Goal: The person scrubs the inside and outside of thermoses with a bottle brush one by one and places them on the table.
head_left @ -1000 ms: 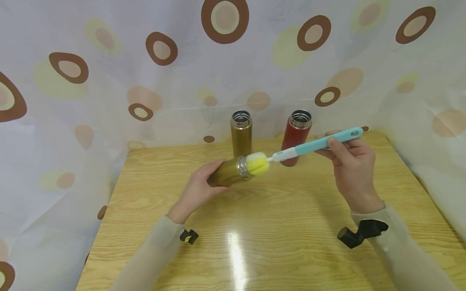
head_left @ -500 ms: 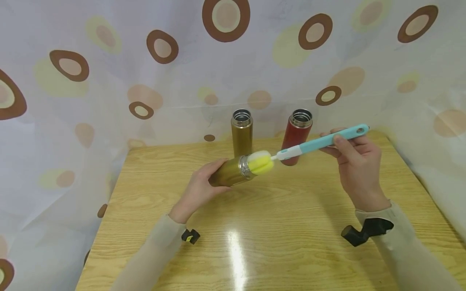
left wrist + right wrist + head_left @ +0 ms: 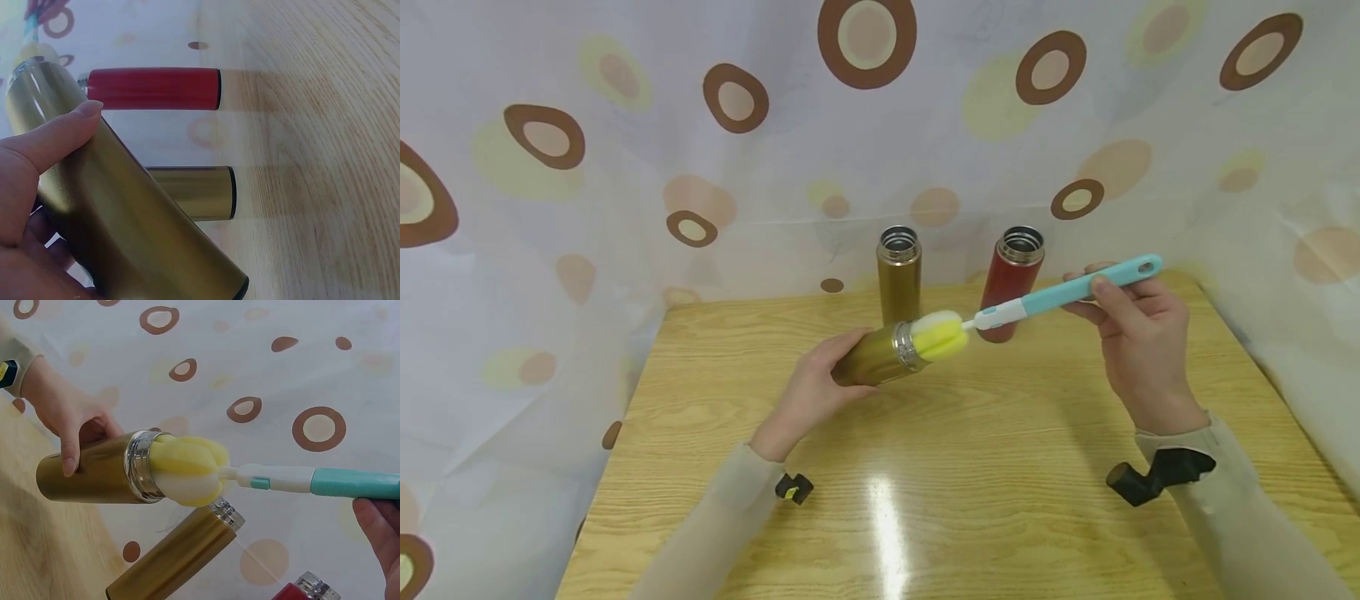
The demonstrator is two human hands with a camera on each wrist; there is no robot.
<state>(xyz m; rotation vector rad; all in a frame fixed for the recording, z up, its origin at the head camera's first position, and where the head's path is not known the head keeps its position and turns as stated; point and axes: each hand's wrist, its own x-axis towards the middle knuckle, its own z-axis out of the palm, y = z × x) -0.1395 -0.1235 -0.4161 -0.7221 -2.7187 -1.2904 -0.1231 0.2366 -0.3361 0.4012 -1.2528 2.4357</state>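
Note:
A gold thermos bottle (image 3: 871, 358) lies tilted in my left hand (image 3: 812, 387), its steel mouth (image 3: 142, 464) turned to the right. My right hand (image 3: 1146, 350) grips the turquoise handle (image 3: 1075, 290) of a bottle brush. The brush's yellow and white sponge head (image 3: 942, 335) sits at the thermos mouth, with most of it showing outside. How far its tip goes in is hidden by the rim. In the left wrist view my thumb (image 3: 65, 134) lies along the gold body (image 3: 137, 212).
A second gold thermos (image 3: 899, 279) and a red thermos (image 3: 1011, 279) stand upright, uncapped, at the back of the wooden table (image 3: 970, 475). Behind them hangs a patterned white sheet (image 3: 820, 167), which also runs along both sides.
My right hand has shifted slightly to the right, drawing the bottle brush a little out of the thermos, so more sponge shows. My left hand and the thermos have barely moved.

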